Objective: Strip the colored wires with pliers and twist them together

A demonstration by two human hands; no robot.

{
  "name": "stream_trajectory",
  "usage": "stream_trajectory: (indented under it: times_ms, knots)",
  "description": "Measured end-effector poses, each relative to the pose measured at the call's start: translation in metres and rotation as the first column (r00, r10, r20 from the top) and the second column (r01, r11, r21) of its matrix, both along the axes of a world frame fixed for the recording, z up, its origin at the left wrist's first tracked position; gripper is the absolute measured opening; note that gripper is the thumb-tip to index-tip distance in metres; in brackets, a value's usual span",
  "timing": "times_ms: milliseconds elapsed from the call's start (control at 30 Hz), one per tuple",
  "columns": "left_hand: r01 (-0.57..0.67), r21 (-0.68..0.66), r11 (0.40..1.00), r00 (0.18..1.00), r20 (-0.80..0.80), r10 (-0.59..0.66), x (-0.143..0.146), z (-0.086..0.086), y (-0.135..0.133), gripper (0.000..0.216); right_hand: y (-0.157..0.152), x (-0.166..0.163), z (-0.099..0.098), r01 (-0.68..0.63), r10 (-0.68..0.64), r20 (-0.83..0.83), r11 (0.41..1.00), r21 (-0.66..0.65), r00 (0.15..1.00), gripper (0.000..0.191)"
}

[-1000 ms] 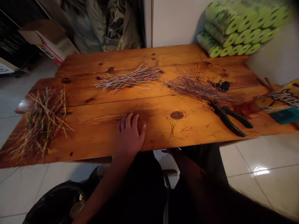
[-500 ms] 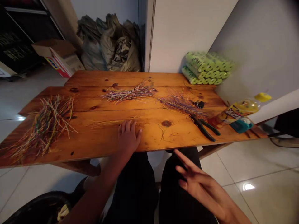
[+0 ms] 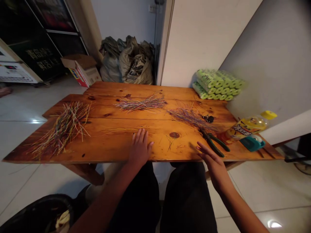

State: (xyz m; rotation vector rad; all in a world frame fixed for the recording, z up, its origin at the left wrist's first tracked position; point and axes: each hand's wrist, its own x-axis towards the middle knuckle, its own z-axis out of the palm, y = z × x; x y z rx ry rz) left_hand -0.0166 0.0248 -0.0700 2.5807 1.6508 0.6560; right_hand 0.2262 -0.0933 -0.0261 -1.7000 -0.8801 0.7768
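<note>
My left hand (image 3: 140, 148) rests palm down near the front of the wooden table (image 3: 107, 150), fingers stretched out and holding nothing. Its fingertips are by a few thin yellow wires (image 3: 119, 129). My right hand (image 3: 212, 161) hovers at the front edge with its fingers apart and nothing in it. Close to that hand lie dark-handled pliers (image 3: 213, 142). Beyond is a pile of thin purplish wires (image 3: 189, 117), with a pale wire bundle (image 3: 142, 104) at the middle back. A larger multicoloured wire pile (image 3: 66, 129) covers the left end. Small wire scraps (image 3: 170, 144) lie between my hands.
A yellow-capped drink bottle (image 3: 247, 127) lies tilted at the right beside a teal object (image 3: 252, 143). Green-wrapped rolls (image 3: 217, 84) are stacked at the back right. Grey sacks (image 3: 127, 61) and a cardboard box (image 3: 81, 69) stand behind. A black bin (image 3: 41, 210) is at lower left.
My right hand has risen from over my lap to the table's front edge. My left hand stays on the table, and the head view has shifted slightly.
</note>
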Motion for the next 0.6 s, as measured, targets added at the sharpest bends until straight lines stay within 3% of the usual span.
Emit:
stream_trajectory:
  times_ms: [267,367,500,600]
  knots:
    - [0.206,-0.075,0.976,0.978,0.045,-0.203,0.046,0.009,-0.029,0.054,-0.021,0.001,-0.031,-0.053,0.043,0.195,0.998,0.043,0.98,0.044]
    - [0.171,-0.04,0.985,0.982,0.089,-0.167,0.033,0.011,-0.025,0.051,-0.02,0.001,-0.035,-0.123,0.079,0.399,0.989,0.087,0.914,0.041]
    - [0.013,-0.007,1.0,0.997,0.078,-0.012,-0.003,0.009,-0.005,0.048,-0.005,-0.009,-0.032,-0.262,0.149,0.609,0.96,0.1,0.779,0.041]
    - [0.042,-0.02,0.999,0.998,-0.036,-0.043,-0.023,0.01,0.012,0.047,0.019,-0.031,-0.026,-0.423,0.266,0.703,0.905,0.054,0.659,0.043]
